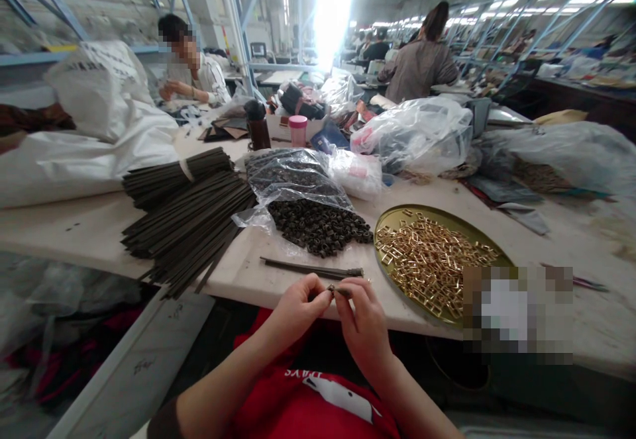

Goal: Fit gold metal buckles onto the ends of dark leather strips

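At the table's front edge, my left hand (302, 301) and my right hand (364, 318) meet, fingertips almost touching. Both pinch a thin dark strap (342, 291); a small bit at its end, between the fingertips, is too small to make out. Just beyond the hands lie a few dark straps (311, 267) side by side, with a small metallic piece near their right end. To the right, a round gold tray (392, 215) holds many small gold rectangular buckles (437, 260). Farther back, small dark loops (322, 227) spill from a clear plastic bag (298, 171).
Bundles of long dark strips (191, 220) lie on the left of the table (228, 270). White sacks (99, 141) stand behind them. A dark bottle (257, 124), a pink-lidded jar (298, 130) and plastic bags (412, 131) line the back. Other people sit farther off.
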The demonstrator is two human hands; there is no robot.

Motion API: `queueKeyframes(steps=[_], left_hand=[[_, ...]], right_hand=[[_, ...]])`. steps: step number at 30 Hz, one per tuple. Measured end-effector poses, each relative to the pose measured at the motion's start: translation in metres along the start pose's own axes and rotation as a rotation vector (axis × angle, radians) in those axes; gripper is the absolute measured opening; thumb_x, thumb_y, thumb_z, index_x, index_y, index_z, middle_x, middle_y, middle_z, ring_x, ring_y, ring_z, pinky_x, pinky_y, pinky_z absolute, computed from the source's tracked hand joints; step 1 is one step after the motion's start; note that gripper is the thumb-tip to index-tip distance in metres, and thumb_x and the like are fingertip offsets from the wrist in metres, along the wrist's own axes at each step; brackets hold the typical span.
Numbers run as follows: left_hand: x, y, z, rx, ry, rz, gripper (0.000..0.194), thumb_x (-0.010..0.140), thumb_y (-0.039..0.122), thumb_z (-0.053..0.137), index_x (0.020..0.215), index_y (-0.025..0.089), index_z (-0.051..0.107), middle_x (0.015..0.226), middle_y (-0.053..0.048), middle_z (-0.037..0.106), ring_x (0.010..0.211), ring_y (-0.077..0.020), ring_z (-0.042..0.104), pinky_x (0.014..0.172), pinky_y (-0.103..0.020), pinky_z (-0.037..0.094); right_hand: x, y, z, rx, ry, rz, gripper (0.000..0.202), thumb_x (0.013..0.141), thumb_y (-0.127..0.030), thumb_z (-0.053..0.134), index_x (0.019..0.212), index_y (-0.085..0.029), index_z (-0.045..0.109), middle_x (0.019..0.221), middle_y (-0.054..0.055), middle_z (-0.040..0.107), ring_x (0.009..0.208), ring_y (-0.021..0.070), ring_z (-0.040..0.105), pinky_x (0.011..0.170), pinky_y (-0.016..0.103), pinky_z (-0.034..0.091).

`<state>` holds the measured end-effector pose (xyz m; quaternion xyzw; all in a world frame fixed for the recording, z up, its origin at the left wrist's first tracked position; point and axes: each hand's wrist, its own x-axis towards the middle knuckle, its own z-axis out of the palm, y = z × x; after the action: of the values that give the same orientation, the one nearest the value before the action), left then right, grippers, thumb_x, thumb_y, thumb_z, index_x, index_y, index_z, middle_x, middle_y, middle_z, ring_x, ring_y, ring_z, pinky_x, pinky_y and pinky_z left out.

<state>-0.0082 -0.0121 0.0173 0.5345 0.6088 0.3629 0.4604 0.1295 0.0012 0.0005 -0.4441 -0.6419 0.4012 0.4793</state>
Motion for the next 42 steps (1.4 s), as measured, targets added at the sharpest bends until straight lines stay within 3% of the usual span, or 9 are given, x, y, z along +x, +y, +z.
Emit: queueKeyframes(steps=[3,8,17,21,25,29,34,42], left_hand=[[-0.006,0.004,0.0,0.086,0.059,0.01,0.017,0.076,0.027,0.048,0.063,0.019,0.043,0.058,0.006,0.043,0.058,-0.0109,0.042,0.055,-0.023,0.034],[-0.011,0.012,-0.003,0.142,0.015,0.031,0.018,0.077,0.031,0.049,0.064,0.019,0.043,0.059,0.006,0.043,0.058,-0.0117,0.041,0.054,-0.024,0.032],[-0.005,0.009,-0.005,0.093,0.035,0.002,0.015,0.079,0.027,0.046,0.067,0.019,0.042,0.062,0.005,0.044,0.062,-0.0129,0.043,0.059,-0.025,0.035],[-0.009,0.012,-0.006,0.087,-0.015,0.021,0.014,0.08,0.029,0.045,0.07,0.019,0.043,0.064,0.005,0.045,0.063,-0.0132,0.043,0.059,-0.025,0.036],[-0.006,0.01,-0.005,0.061,0.033,0.008,0.015,0.081,0.029,0.043,0.07,0.019,0.044,0.065,0.004,0.046,0.064,-0.014,0.045,0.062,-0.026,0.037],[-0.003,0.006,-0.006,0.044,0.033,0.004,0.019,0.083,0.034,0.043,0.07,0.019,0.044,0.065,0.004,0.046,0.065,-0.0137,0.046,0.061,-0.025,0.037],[-0.004,0.01,-0.009,0.113,-0.016,0.039,0.017,0.08,0.03,0.046,0.067,0.019,0.043,0.063,0.005,0.044,0.063,-0.0126,0.043,0.059,-0.024,0.034],[-0.009,0.013,-0.009,0.191,-0.04,0.029,0.015,0.078,0.028,0.046,0.067,0.019,0.044,0.062,0.005,0.046,0.061,-0.0127,0.045,0.056,-0.023,0.033]], right_hand=[[0.0,0.002,-0.001,-0.062,-0.012,-0.07,0.004,0.078,-0.022,0.058,0.079,-0.024,0.061,0.086,0.004,0.06,0.081,0.0192,0.055,0.075,0.033,0.042],[0.009,-0.001,-0.004,0.016,-0.112,0.103,0.007,0.079,-0.025,0.059,0.073,-0.023,0.055,0.066,-0.001,0.056,0.06,0.0148,0.051,0.057,0.027,0.041],[-0.005,0.003,-0.001,-0.305,-0.042,-0.345,0.017,0.082,-0.015,0.052,0.094,-0.022,0.061,0.084,0.006,0.063,0.077,0.0186,0.059,0.069,0.032,0.049],[-0.001,0.011,-0.002,-0.433,0.012,-0.47,0.017,0.084,-0.014,0.049,0.094,-0.02,0.06,0.082,0.006,0.063,0.074,0.0171,0.06,0.066,0.031,0.052],[-0.001,0.013,-0.001,-0.501,0.012,-0.542,0.023,0.083,-0.014,0.049,0.101,-0.021,0.061,0.088,0.008,0.065,0.079,0.0191,0.061,0.068,0.033,0.053],[-0.001,0.006,-0.005,-0.32,-0.071,-0.427,0.025,0.085,-0.015,0.046,0.105,-0.021,0.059,0.094,0.008,0.062,0.085,0.018,0.06,0.073,0.032,0.052],[0.008,-0.001,-0.014,-0.118,-0.16,-0.272,0.009,0.083,-0.02,0.052,0.085,-0.02,0.061,0.076,0.002,0.058,0.069,0.014,0.057,0.061,0.025,0.049],[0.013,-0.009,-0.025,0.005,-0.418,-0.108,0.018,0.085,-0.026,0.049,0.097,-0.021,0.062,0.082,0.002,0.064,0.073,0.0141,0.059,0.066,0.025,0.047]])
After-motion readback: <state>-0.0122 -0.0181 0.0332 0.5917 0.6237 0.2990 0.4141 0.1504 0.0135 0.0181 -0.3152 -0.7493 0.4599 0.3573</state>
